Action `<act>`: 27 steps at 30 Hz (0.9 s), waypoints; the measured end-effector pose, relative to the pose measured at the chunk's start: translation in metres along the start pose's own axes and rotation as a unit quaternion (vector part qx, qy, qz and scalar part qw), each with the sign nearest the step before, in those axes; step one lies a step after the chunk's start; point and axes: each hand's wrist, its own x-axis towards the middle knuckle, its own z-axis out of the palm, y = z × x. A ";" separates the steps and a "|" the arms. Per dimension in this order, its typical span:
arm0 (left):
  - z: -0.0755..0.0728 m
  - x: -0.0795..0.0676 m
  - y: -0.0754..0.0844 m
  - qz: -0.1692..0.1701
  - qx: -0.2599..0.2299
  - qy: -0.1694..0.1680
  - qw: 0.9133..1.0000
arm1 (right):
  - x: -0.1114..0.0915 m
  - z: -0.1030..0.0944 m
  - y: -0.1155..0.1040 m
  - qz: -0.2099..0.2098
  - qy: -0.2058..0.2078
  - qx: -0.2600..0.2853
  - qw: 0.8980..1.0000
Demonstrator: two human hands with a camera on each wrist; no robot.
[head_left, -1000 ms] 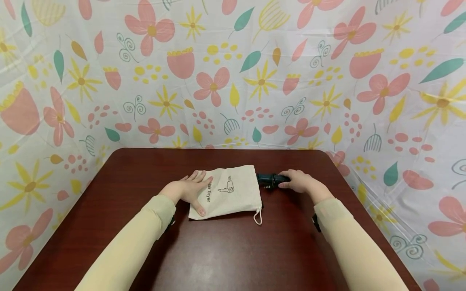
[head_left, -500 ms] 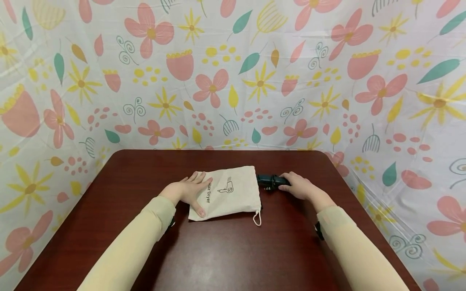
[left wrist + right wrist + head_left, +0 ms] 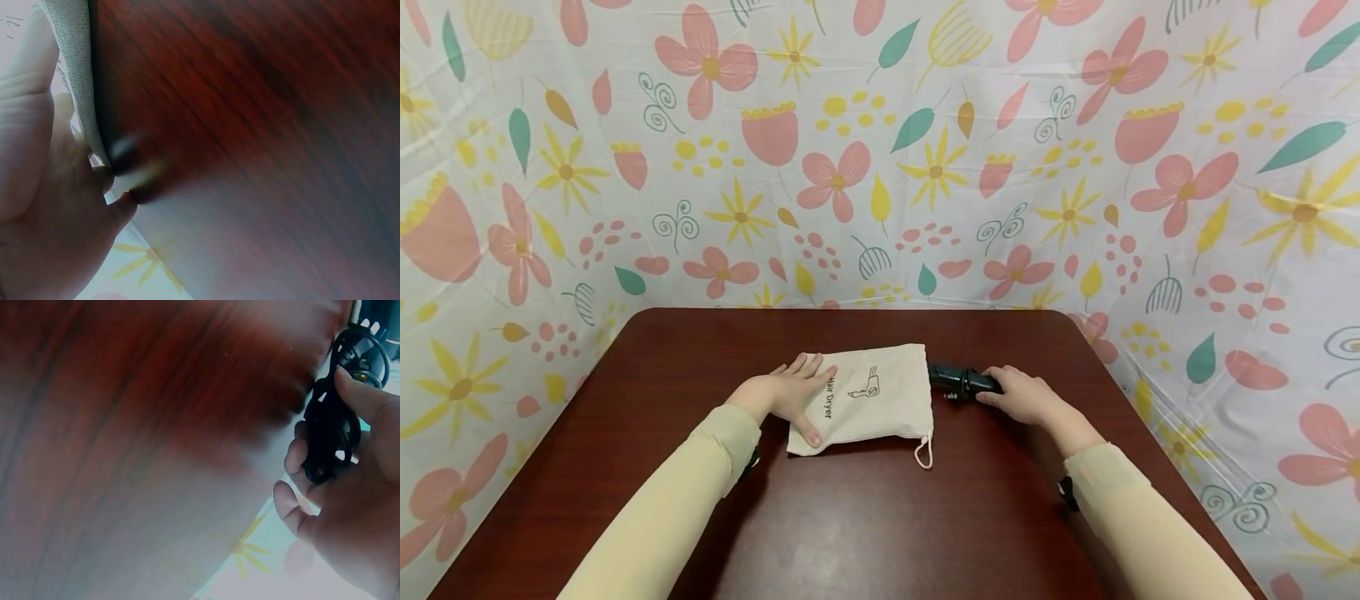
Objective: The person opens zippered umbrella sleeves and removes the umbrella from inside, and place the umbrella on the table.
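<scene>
A cream drawstring bag [image 3: 880, 400], printed "Hair Dryer" with a small drawing, lies flat on the table. My left hand [image 3: 786, 392] rests on the bag's left end, fingers spread and thumb toward the near corner. From the bag's right-hand opening sticks out a dark hair dryer [image 3: 951, 379]; the rest of it is hidden inside. My right hand [image 3: 1018, 394] grips the protruding end, fingers and thumb around it. In the right wrist view, a bundled black cord [image 3: 331, 428] with plug prongs lies against the dryer within the grasp.
The dark red-brown table [image 3: 865, 517] has its far edge against a flower-printed curtain [image 3: 880, 208], which also runs along both sides. A white drawstring loop [image 3: 924, 452] hangs from the bag's near right corner onto the tabletop.
My right hand has shifted slightly right and nearer, and the hair dryer's outer end has swung with it. The bag's near right corner has moved slightly left. My left hand stays in place.
</scene>
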 end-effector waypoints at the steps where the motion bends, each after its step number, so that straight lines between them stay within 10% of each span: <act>1: 0.000 0.000 0.000 -0.001 -0.001 0.000 1.000 | -0.001 0.000 -0.001 0.002 0.000 0.000 1.000; 27: 0.009 0.009 -0.009 0.012 -0.037 0.002 0.999 | -0.020 0.000 -0.013 0.007 -0.021 0.095 0.995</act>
